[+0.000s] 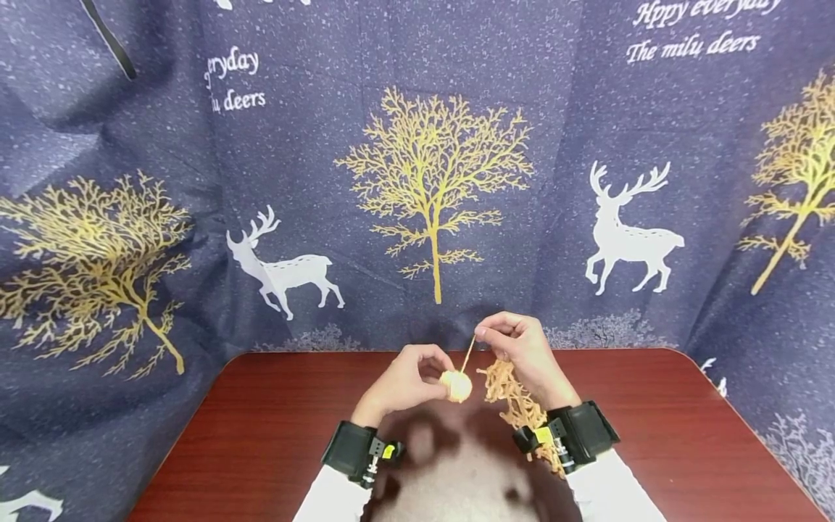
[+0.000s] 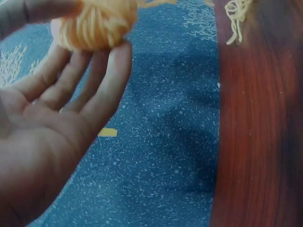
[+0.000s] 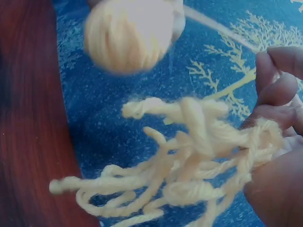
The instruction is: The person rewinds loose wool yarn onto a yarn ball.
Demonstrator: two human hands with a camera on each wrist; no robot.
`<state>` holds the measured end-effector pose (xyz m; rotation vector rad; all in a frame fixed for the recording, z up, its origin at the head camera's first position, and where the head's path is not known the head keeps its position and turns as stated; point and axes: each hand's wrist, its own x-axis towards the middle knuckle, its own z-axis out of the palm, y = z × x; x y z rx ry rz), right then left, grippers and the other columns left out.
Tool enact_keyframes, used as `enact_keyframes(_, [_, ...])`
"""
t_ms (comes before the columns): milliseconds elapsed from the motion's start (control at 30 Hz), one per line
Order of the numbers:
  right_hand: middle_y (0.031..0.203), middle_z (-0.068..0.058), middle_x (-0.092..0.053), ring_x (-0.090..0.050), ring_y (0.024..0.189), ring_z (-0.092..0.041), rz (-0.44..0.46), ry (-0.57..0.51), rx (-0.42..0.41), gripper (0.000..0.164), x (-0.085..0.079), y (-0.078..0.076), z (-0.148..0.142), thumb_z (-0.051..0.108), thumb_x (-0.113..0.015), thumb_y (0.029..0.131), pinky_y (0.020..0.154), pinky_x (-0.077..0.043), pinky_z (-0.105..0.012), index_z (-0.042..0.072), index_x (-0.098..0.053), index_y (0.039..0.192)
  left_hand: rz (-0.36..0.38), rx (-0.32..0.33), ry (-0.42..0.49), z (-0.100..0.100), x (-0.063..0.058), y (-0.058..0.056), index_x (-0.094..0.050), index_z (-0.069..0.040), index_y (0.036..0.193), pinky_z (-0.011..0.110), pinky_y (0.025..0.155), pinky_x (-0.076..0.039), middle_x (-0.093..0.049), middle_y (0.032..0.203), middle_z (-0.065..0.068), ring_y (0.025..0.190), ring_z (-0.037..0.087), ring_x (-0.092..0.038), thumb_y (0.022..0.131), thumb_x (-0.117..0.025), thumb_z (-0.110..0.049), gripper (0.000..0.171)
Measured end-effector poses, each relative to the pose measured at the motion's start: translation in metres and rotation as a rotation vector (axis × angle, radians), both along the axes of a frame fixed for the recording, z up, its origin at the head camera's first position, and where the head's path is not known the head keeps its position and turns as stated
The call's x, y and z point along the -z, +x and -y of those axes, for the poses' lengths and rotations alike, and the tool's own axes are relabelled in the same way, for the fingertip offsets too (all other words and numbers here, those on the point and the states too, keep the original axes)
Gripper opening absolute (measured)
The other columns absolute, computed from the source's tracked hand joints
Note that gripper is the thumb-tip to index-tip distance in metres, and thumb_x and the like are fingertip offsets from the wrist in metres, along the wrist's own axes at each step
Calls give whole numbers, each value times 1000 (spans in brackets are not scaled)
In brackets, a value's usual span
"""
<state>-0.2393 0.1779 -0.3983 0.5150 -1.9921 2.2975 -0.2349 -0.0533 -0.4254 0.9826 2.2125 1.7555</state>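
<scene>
A small ball of pale orange yarn (image 1: 459, 386) is held between the thumb and fingertips of my left hand (image 1: 406, 382), above the table. In the left wrist view the wound strands of the yarn ball (image 2: 99, 26) show between thumb and fingers. From the ball a taut strand (image 1: 467, 355) runs up to my right hand (image 1: 522, 351), which pinches it between thumb and forefinger. A loose, tangled bundle of the same yarn (image 3: 189, 151) hangs from the right hand, trailing down past the wrist in the head view.
The red-brown wooden table (image 1: 274, 428) lies beneath both hands, with a pale glare patch near its front middle. Behind its far edge hangs a dark blue curtain (image 1: 457, 43) printed with golden trees and white deer. Each wrist wears a black strap (image 1: 352, 451) with a small camera.
</scene>
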Motion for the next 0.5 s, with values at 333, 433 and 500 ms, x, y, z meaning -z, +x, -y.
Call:
enact_keyframes(333, [80,1,-73,-46,53,-4,7,31,-11,8,24,-4,7,2,-73,91,47,-37,-16,-4,-72,97,91,195,422,2,-7,4,-57,17,102,27,80,-58,-67,104,3,97,14,-67,80,-71,6,29])
enact_keyframes(433, [80,1,-73,-47,53,-4,-9,74,-18,11,28,-3,12,1,-72,91,46,-38,-16,-6,-70,98,127,115,534,-3,-10,5,-61,6,101,26,81,-58,-66,105,3,98,15,-66,80,-69,7,23])
enact_keyframes(500, [80,1,-74,-48,53,-4,-13,107,-21,8,29,-2,15,1,-73,91,47,-39,-16,-3,-71,97,180,52,610,-6,-12,5,-62,-3,106,27,83,-58,-66,107,4,98,16,-65,81,-67,9,28])
